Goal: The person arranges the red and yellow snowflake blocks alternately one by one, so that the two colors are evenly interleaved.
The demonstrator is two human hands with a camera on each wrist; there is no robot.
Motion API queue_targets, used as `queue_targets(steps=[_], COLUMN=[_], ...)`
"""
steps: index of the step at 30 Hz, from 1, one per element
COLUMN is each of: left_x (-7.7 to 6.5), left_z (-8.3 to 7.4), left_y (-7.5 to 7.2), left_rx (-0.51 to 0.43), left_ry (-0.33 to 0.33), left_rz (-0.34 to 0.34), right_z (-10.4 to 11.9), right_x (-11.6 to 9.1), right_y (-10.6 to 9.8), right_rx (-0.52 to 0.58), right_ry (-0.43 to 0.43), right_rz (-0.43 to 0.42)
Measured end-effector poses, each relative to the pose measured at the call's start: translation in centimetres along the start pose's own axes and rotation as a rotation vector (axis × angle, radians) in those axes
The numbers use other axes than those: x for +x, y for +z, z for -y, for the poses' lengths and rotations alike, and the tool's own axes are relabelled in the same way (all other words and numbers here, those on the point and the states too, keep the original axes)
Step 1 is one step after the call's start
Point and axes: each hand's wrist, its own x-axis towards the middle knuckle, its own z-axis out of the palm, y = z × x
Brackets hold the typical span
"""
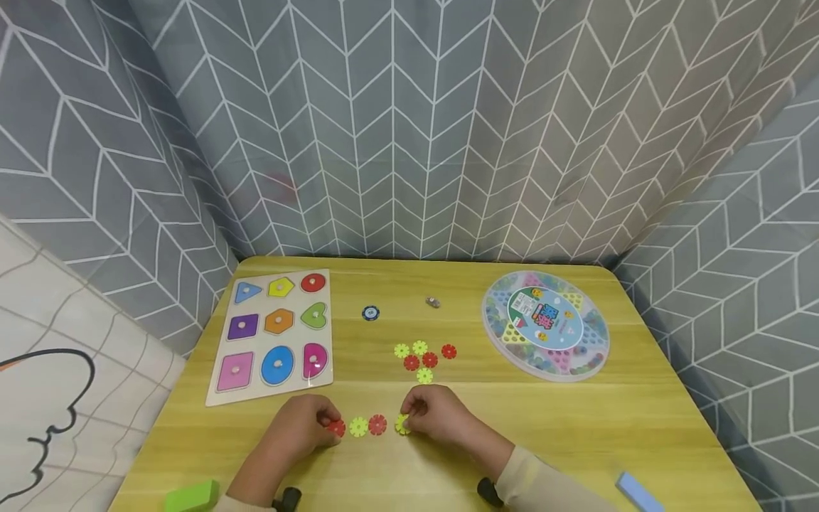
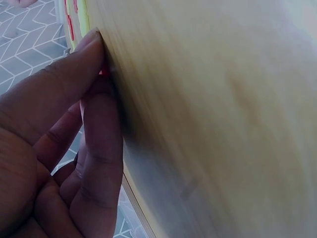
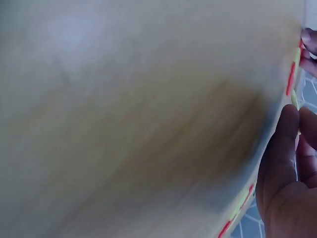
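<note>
Lining up a row of notched discs

Head view: on the wooden table, the left hand pinches the red end disc; the right hand pinches the yellow end disc opposite. Spacing the row seems the step; next likely calls for settling the yellow end disc flat, then releasing.

Left wrist view: thumb and finger closed on red.

Right wrist view: fingertips nearly together at yellow.

red discs, yellow discs, yellow wood-grain table, white-chevron grey curtain
</note>
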Motion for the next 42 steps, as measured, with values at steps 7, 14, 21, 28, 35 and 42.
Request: queue_targets(steps=[7,14,21,28,35,42], left_x=[0.1,0.0,-0.1,-0.1,0.0,0.4], left_z=[-0.3,-0.2,-0.3,0.0,0.6,1.2], left_y=[-0.2,-0.3,-0.4,-0.3,-0.4,-0.4], left_rx=[0.002,0.009,0.005,-0.012,-0.063,-0.117], left_ry=[0.004,0.007,0.021,0.017,-0.004,-0.026], left_rz=[-0.005,-0.009,-0.014,-0.018,-0.008,0.014], right_z=[0.5,1.0,0.6,-2.1,-4.0,-3.9], right_x=[0.7,1.1,1.8,4.1,4.8,5.2], right_y=[0.8,1.5,-0.7,-6.1,-7.6,-7.8], right_rx=[-0.167,-0.256,-0.219,0.048,0.04,-0.111], right_ry=[-0.098,-0.121,-0.041,0.211,0.275,0.292], right_rz=[-0.029,-0.051,-0.087,-0.334,-0.36,-0.323])
